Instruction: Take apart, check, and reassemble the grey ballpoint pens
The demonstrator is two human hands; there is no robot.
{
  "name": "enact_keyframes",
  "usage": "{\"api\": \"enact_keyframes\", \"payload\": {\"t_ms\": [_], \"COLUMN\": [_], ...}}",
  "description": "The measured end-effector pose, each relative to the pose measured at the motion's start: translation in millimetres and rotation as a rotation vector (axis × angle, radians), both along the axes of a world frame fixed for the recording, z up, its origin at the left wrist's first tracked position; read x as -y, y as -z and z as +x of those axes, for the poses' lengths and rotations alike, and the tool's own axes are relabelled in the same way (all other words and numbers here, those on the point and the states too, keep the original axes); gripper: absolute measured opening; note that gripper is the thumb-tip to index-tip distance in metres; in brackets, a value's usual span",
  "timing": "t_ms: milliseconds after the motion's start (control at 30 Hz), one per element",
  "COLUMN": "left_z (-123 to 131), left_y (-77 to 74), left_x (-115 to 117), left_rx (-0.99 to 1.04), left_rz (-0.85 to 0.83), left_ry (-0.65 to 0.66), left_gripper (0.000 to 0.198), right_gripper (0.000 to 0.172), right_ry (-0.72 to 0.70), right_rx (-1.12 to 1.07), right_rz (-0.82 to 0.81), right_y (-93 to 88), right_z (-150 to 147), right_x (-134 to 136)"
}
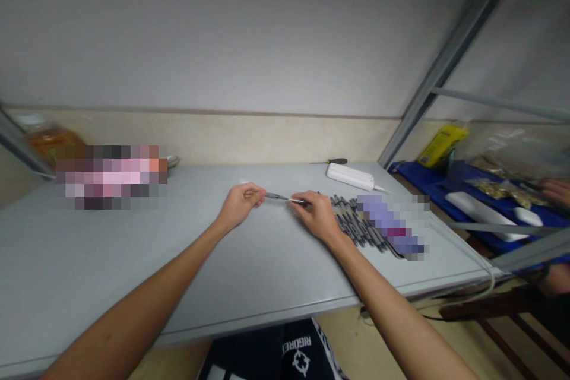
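Note:
Both my hands meet over the middle of the grey table (pixel 133 261), each pinching one end of a thin grey pen (pixel 279 197). My left hand (pixel 240 203) is closed on the pen's left end. My right hand (pixel 315 212) is closed on its right end. Just to the right of my right hand lies a row of several dark pens (pixel 356 224) on the table, partly covered by a blurred patch.
A white power strip (pixel 350 177) and a small screwdriver (pixel 332 161) lie at the table's back right. A blurred object sits at the back left near a bottle (pixel 48 139). Beyond a metal frame (pixel 440 65) on the right, another person's hand (pixel 556 190) rests over a blue-covered bench (pixel 472 190).

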State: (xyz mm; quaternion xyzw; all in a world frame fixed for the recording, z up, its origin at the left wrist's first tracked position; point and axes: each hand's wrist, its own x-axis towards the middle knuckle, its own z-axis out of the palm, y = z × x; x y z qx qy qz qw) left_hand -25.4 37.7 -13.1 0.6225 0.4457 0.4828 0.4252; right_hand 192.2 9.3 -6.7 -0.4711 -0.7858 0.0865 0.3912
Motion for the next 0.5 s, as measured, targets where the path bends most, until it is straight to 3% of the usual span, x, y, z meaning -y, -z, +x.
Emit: {"api": "enact_keyframes", "payload": {"t_ms": [167, 333, 500], "left_z": [-1.7, -0.9, -0.6], "left_y": [2.1, 1.5, 1.2], "left_x": [-4.6, -4.2, -3.3], "left_rx": [0.067, 0.102, 0.113], "left_rz": [-0.025, -0.036, -0.04], "left_ry": [-0.049, -0.073, -0.067], "left_gripper": [0.032, 0.033, 0.034], "right_gripper": [0.026, 0.017, 0.035], "right_ry": [0.091, 0.041, 0.079], "right_rx": [-0.093, -0.2, -0.325], "right_rz": [-0.092, -0.05, -0.166], "right_y": [-5.2, -3.4, -2.0], "right_z": [0.5, 2.0, 2.1], "right_x": [1.8, -1.5, -4.3]}}
